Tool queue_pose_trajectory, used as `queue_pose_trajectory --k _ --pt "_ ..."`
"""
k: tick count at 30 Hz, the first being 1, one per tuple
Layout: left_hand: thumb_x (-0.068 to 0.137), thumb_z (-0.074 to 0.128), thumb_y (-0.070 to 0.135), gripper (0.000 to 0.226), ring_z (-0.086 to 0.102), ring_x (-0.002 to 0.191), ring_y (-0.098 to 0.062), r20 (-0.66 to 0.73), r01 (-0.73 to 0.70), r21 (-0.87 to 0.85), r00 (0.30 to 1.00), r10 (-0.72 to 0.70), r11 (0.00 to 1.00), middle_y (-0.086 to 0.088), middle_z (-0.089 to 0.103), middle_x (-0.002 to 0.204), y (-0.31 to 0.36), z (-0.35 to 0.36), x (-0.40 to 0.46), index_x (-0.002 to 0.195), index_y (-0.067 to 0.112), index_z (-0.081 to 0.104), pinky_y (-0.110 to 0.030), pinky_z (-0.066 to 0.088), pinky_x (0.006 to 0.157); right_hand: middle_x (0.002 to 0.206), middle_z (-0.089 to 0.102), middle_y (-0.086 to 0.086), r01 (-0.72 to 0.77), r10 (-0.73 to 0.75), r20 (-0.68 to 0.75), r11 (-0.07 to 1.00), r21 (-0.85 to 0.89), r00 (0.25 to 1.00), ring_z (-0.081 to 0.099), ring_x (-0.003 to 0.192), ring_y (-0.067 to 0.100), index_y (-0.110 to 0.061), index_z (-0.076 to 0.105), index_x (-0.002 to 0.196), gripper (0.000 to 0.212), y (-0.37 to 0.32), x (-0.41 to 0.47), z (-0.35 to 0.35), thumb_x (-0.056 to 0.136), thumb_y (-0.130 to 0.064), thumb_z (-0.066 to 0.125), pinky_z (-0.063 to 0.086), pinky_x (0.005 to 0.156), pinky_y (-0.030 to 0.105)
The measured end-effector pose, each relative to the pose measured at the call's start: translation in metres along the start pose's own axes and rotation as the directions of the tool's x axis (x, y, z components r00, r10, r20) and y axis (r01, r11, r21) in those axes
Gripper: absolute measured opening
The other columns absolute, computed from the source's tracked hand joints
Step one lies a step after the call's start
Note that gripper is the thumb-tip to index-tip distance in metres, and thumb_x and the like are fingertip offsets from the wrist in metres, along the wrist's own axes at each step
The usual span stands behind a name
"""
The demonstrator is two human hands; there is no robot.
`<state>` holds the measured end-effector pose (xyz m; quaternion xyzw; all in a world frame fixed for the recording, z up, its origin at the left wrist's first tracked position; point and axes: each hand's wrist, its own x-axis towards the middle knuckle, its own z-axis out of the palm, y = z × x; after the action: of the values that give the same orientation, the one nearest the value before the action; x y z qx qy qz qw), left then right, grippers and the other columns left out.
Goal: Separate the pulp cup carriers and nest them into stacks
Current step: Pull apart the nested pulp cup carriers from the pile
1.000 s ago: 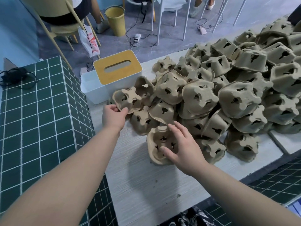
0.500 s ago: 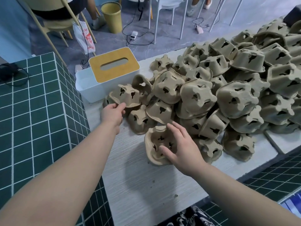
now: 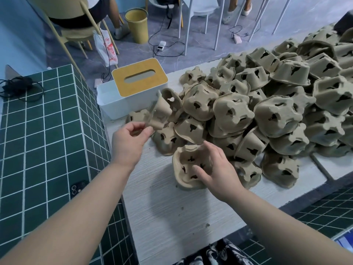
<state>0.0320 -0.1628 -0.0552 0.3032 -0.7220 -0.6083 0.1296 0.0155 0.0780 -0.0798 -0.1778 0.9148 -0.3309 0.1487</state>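
Observation:
A big heap of brown pulp cup carriers covers the pale wooden table from the middle to the far right. My left hand pinches one carrier by its edge and holds it tilted and blurred above the heap's left end. My right hand rests inside an upturned carrier at the heap's near edge, fingers curled over its inner wall. That carrier sits on the table with its hollow side up.
A white tissue box with a yellow lid stands left of the heap. A green tiled counter borders the table's left, with a phone and black cable on it. Chairs and a yellow bin stand beyond.
My left hand has lifted one carrier off the heap's left end and tipped it up. My right hand has stayed on the upturned carrier.

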Motion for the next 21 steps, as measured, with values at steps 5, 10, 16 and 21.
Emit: queue_pose_trajectory --k 5,10,16,21 --pt "0.081 0.078 0.008 0.022 0.065 0.079 0.007 0.088 -0.188 0.134 0.98 0.178 0.973 0.013 0.071 0.09 -0.001 -0.001 -0.041 0.092 0.026 0.072 -0.009 0.051 0.078 0.153 0.029 -0.008 -0.023 0.023 -0.003 1.0 0.016 1.0 0.03 0.137 0.006 -0.023 0.019 0.151 0.076 0.0 -0.005 -0.003 0.089 -0.044 0.059 0.026 0.102 0.017" --pt "0.08 0.078 0.005 0.039 0.066 0.092 0.0 0.201 -0.37 0.204 0.922 0.331 0.906 0.018 0.068 0.1 -0.012 0.004 -0.065 0.09 0.041 0.067 -0.013 0.051 0.085 0.152 0.032 -0.007 -0.044 0.047 -0.028 0.996 0.073 0.999 0.036 0.135 0.009 -0.024 0.015 0.152 0.077 0.001 -0.013 -0.006 0.09 -0.038 0.059 0.03 0.099 0.018" --pt "0.08 0.074 0.017 0.017 0.064 0.091 0.003 0.331 -0.558 0.245 0.817 0.473 0.793 0.022 0.063 0.101 -0.02 0.006 -0.085 0.096 0.023 0.073 -0.012 0.051 0.081 0.142 0.045 -0.009 -0.051 0.061 -0.069 0.99 0.133 0.996 0.048 0.121 0.003 -0.024 0.022 0.15 0.063 0.004 -0.018 -0.007 0.095 -0.026 0.053 0.039 0.098 0.024" --pt "0.084 0.067 0.029 0.019 0.06 0.089 0.002 0.473 -0.629 0.308 0.752 0.459 0.714 0.01 0.066 0.099 -0.027 0.005 -0.093 0.091 0.013 0.075 -0.006 0.046 0.082 0.127 0.055 -0.009 -0.065 0.086 -0.112 0.98 0.186 0.99 0.049 0.105 -0.002 -0.023 0.033 0.146 0.047 0.007 -0.02 -0.009 0.1 -0.024 0.042 0.038 0.09 0.019"
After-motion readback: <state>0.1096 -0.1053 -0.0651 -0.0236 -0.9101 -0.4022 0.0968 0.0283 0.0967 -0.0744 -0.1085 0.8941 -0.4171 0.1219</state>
